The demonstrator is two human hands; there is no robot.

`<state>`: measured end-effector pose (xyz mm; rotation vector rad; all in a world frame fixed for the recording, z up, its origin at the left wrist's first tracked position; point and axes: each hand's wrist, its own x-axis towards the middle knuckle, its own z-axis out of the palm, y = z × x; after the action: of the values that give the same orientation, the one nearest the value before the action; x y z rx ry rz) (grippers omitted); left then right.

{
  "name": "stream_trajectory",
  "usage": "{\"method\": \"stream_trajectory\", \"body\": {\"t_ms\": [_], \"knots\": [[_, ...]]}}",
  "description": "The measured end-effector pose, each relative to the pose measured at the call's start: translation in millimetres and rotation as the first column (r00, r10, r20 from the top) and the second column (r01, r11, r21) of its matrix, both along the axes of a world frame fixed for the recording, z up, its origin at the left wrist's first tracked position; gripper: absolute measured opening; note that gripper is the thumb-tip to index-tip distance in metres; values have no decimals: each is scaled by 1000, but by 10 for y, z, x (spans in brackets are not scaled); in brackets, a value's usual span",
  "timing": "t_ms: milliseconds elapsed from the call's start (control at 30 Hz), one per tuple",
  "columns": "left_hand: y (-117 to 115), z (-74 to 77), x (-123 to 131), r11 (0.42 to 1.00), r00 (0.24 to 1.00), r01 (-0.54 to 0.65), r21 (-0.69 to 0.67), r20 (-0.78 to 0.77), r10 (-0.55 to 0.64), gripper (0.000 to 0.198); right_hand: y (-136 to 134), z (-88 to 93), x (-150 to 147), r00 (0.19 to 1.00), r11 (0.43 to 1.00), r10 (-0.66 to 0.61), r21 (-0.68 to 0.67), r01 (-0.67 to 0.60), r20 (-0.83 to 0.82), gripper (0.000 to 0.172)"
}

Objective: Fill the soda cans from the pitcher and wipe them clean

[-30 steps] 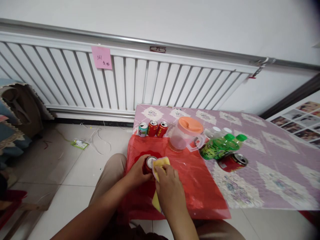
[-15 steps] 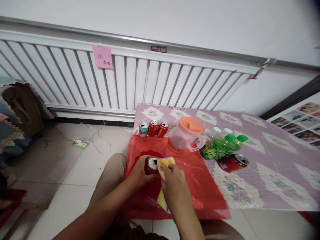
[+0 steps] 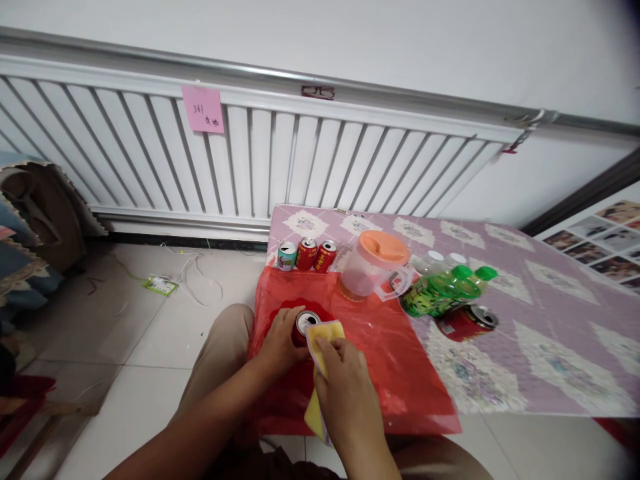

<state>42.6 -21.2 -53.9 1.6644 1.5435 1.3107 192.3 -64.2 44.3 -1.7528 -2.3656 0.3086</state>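
My left hand (image 3: 278,341) is wrapped round a red drink can (image 3: 303,324) that stands upright on a red plastic sheet (image 3: 390,360) at the table's near left corner. My right hand (image 3: 345,390) presses a yellow cloth (image 3: 324,333) against the can's right side and rim. The cloth's lower end hangs below my right hand over the table edge.
Three small cans (image 3: 306,255) stand at the table's far left edge. A clear pitcher with an orange lid (image 3: 373,267), green-capped bottles (image 3: 440,293) and a red can lying on its side (image 3: 466,322) sit to the right on the purple patterned tablecloth (image 3: 545,333). A radiator (image 3: 250,160) lines the wall.
My right hand slid the yellow cloth along the can's side, out to the right and back again. My left hand kept its grip on the can.
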Motion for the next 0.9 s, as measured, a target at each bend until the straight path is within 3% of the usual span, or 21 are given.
{"method": "stream_trajectory", "body": {"t_ms": [267,400,533,700,900], "knots": [[1,36,-14,1000,1000,27,-10,4,-27,68,78,15,-54,997,1000,17,-25,-15,79,56],[14,121,-48,996,998,69,-62,9,-68,73,170,5,72,993,998,-19,-58,25,115,58],[19,162,-72,993,998,70,-94,1,-70,75,241,45,195,995,998,-60,-9,61,83,51],[34,109,-70,994,995,92,-63,-23,-94,72,173,109,41,996,999,32,15,-33,83,43],[42,41,-73,997,997,75,16,-32,-75,66,112,21,-160,978,989,107,84,-124,181,60]]}}
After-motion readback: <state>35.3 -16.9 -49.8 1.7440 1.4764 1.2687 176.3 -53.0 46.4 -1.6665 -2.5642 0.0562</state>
